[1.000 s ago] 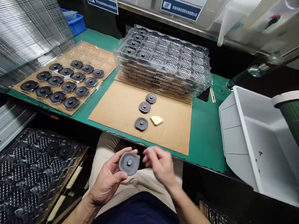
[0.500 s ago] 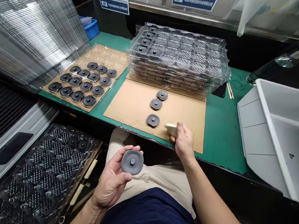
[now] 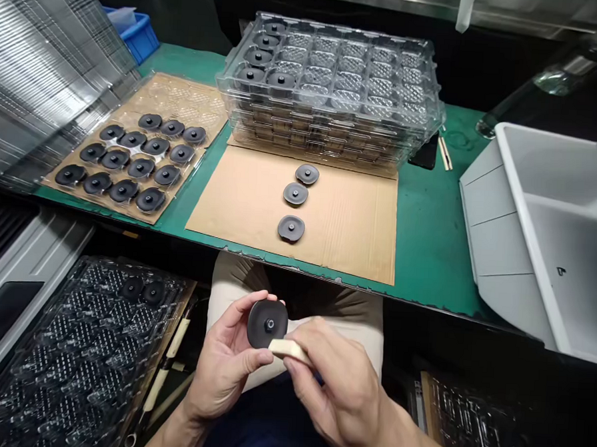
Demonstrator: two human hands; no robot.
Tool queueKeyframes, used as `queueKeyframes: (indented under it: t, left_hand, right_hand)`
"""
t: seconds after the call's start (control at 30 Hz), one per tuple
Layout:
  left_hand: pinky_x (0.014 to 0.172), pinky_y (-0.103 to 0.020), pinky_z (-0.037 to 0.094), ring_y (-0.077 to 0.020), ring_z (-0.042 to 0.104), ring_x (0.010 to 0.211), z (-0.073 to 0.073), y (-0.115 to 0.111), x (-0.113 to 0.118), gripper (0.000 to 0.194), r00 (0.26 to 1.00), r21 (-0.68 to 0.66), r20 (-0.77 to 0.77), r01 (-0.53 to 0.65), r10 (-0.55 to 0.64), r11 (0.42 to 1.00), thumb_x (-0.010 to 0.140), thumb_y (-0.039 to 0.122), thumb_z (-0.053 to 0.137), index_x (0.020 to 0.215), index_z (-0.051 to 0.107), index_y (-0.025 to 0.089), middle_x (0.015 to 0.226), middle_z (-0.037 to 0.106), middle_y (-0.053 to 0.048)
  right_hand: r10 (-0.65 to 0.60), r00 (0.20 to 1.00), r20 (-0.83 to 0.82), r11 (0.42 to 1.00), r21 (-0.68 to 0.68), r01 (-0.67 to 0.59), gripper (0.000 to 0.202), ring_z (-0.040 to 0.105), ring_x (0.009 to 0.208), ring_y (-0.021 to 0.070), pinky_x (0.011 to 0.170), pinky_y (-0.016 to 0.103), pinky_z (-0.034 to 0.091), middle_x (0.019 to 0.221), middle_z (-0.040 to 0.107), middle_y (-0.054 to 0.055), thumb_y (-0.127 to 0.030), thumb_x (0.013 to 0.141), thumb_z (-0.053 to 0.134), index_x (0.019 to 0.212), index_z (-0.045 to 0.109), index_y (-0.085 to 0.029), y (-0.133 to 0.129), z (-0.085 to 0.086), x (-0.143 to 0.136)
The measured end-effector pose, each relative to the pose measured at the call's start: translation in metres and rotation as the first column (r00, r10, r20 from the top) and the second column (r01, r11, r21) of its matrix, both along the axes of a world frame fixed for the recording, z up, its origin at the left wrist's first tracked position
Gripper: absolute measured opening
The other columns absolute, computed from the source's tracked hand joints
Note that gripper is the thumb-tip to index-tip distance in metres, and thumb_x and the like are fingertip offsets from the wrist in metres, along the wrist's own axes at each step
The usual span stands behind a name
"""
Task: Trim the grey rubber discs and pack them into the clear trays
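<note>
In the head view, the left hand [image 3: 228,360] grips a dark disc [image 3: 263,323] by its edge, below the tabletop's [image 3: 422,250] front edge. The right hand [image 3: 343,376] pinches a cream pad [image 3: 288,349] at the disc's lower edge. Three loose discs [image 3: 291,228] lie on cardboard [image 3: 349,219] along the tabletop's front edge.
</note>
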State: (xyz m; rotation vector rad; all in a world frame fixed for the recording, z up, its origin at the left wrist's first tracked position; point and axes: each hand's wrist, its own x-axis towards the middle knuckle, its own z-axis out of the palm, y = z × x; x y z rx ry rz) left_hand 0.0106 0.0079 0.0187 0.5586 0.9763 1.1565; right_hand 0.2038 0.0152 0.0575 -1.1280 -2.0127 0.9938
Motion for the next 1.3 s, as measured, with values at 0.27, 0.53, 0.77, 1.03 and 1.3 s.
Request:
queueKeyframes:
  t: [0.27,0.53,0.77,1.03,1.3]
  left_hand:
    - [0.1,-0.03,0.056,-0.0283,0.069,0.118,0.008,-0.004,-0.002,0.062,0.996,-0.084,0.086,0.031,-0.024,0.996,0.067,0.023,0.095,0.126,0.075,0.027,0.127,0.074,-0.01]
    - [0.103,-0.034,0.054,-0.027,0.07,0.115,0.002,-0.01,-0.01,0.049,0.977,-0.193,0.211,0.064,-0.022,0.979,0.084,0.039,0.082,0.131,0.073,0.028,0.12,0.078,-0.01]
    - [0.077,-0.026,0.06,-0.0198,0.071,0.088,0.008,-0.005,-0.002,0.038,0.977,-0.335,0.205,0.009,0.063,0.942,0.086,0.043,0.078,0.116,0.081,0.021,0.105,0.079,-0.009]
    - [0.06,-0.027,0.057,-0.0188,0.062,0.076,0.007,-0.001,-0.002,0.04,0.98,-0.368,0.2,0.06,0.016,0.928,0.088,0.046,0.076,0.113,0.081,0.015,0.094,0.074,-0.011]
    - [0.059,-0.027,0.056,-0.0188,0.06,0.074,0.002,-0.001,-0.008,0.039,0.977,-0.337,0.209,0.115,-0.045,0.935,0.091,0.044,0.071,0.114,0.081,0.014,0.09,0.073,-0.011]
  right_hand:
    - [0.044,0.997,0.064,0.999,0.018,-0.046,0.015,0.055,0.076,0.0169,0.067,0.03,0.044,0.09,0.058,0.005,-0.018,0.107,0.045,0.104,0.06,-0.018,0.005,0.008,0.004]
    - [0.082,0.991,0.107,0.996,0.015,-0.084,0.016,0.056,0.079,0.0174,0.069,0.03,0.047,0.093,0.06,0.006,-0.02,0.107,0.045,0.107,0.061,-0.018,0.009,0.012,0.005]
    - [0.14,0.977,0.161,0.99,-0.017,-0.139,0.018,0.054,0.078,0.0174,0.069,0.03,0.045,0.092,0.058,0.006,-0.021,0.108,0.043,0.103,0.06,-0.017,0.009,0.009,0.003]
    - [0.155,0.963,0.222,0.988,-0.041,-0.149,0.02,0.053,0.075,0.0166,0.067,0.03,0.043,0.092,0.057,0.005,-0.024,0.109,0.043,0.101,0.06,-0.017,0.013,0.007,0.002]
    - [0.137,0.941,0.31,0.99,-0.003,-0.143,0.023,0.053,0.073,0.0169,0.065,0.03,0.042,0.091,0.057,0.006,-0.023,0.109,0.042,0.106,0.063,-0.016,0.015,0.009,-0.002]
